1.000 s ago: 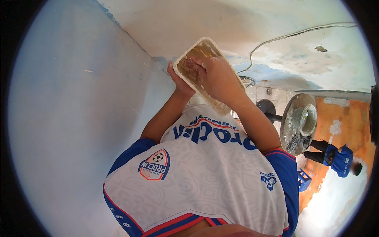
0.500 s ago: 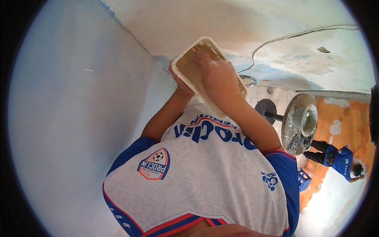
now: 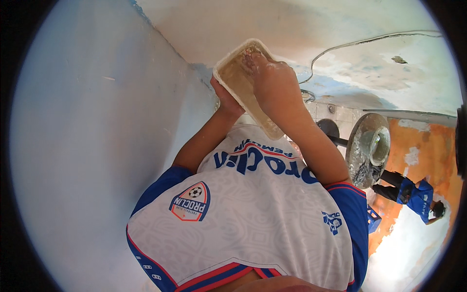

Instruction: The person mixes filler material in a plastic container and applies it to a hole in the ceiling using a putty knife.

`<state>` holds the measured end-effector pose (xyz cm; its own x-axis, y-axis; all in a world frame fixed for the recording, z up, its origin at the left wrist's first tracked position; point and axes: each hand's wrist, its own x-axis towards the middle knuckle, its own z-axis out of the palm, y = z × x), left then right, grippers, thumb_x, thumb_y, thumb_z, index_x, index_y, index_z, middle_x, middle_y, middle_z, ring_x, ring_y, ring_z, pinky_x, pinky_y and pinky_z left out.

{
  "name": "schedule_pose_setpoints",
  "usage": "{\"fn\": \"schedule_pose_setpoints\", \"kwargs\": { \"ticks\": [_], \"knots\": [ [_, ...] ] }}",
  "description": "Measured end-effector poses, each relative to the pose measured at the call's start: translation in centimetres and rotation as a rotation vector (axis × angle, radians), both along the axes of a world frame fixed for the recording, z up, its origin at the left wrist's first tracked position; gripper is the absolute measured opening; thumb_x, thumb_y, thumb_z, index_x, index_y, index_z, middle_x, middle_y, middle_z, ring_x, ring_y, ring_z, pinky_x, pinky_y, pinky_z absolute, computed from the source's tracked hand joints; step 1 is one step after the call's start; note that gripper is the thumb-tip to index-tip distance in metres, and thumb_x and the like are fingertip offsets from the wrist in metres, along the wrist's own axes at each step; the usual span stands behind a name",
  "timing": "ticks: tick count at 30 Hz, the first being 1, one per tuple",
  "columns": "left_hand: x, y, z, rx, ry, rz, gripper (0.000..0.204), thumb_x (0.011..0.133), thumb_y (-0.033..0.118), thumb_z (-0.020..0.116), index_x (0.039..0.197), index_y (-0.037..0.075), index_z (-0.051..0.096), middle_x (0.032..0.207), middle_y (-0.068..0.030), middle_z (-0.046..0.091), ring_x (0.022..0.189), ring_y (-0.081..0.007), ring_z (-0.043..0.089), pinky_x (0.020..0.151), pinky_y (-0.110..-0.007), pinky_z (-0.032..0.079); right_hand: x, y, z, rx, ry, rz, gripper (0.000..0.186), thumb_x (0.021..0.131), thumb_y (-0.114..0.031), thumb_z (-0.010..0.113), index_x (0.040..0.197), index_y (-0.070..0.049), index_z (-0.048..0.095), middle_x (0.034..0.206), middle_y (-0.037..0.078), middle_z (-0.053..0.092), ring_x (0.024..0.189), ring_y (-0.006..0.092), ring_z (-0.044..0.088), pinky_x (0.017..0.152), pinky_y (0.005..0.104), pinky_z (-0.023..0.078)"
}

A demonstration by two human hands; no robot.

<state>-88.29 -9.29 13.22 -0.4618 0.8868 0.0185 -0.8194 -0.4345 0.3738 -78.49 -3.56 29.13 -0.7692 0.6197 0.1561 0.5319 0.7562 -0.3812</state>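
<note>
shifted upward, the tub (image 3: 247, 96) slants lengthwise, upper left to lower right.

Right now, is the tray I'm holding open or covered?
Open: the tray shows no lid, and the right hand reaches inside it.

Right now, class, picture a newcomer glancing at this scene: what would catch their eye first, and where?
Probably the pale tray at upper centre, with the left hand holding its side and the right hand reaching inside. The wearer's white shirt fills the lower middle, while a patchy orange wall glows at right, near a person in blue.
</note>
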Motion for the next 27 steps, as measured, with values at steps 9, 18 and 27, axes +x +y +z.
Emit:
{"fn": "schedule_pose_setpoints", "kwargs": {
  "ticks": [9, 18, 27],
  "knots": [
    [0.4, -0.7, 1.4, -0.088, -0.041, 0.024, 0.082, 0.095, 0.073, 0.028, 0.149, 0.016, 0.048, 0.148, -0.0084, 0.053, 0.135, -0.029, 0.051, 0.112, -0.047, 0.044, 0.2, 0.1, -1.9, 0.029, -0.12, 0.082, 0.013, 0.085, -0.005, 0.063, 0.09, 0.002, 0.073, 0.083, 0.022, 0.072, 0.083, 0.038, 0.072, 0.078, 0.0457, 0.058],
    [-0.1, -1.5, -0.3, -0.138, -0.206, -0.179, 0.085, 0.094, 0.076, 0.026, 0.154, 0.017, 0.043, 0.15, -0.0089, 0.051, 0.137, -0.0293, 0.05, 0.113, -0.048, 0.043, 0.9, 0.5, -0.7, -0.18, -0.16, 0.226, 0.019, 0.091, -0.009, 0.062, 0.105, 0.002, 0.068, 0.088, 0.023, 0.072, 0.082, 0.0413, 0.069, 0.075, 0.0503, 0.054],
    [0.5, -2.1, -0.3, -0.089, -0.174, -0.083, 0.085, 0.093, 0.077, 0.028, 0.154, 0.019, 0.042, 0.151, -0.0072, 0.05, 0.138, -0.0292, 0.049, 0.114, -0.048, 0.042, 0.1, -0.3, 0.5, -0.16, -0.122, 0.133, 0.021, 0.091, -0.011, 0.063, 0.105, 0.004, 0.063, 0.084, 0.026, 0.069, 0.087, 0.042, 0.069, 0.08, 0.0496, 0.054]
  ]
}}
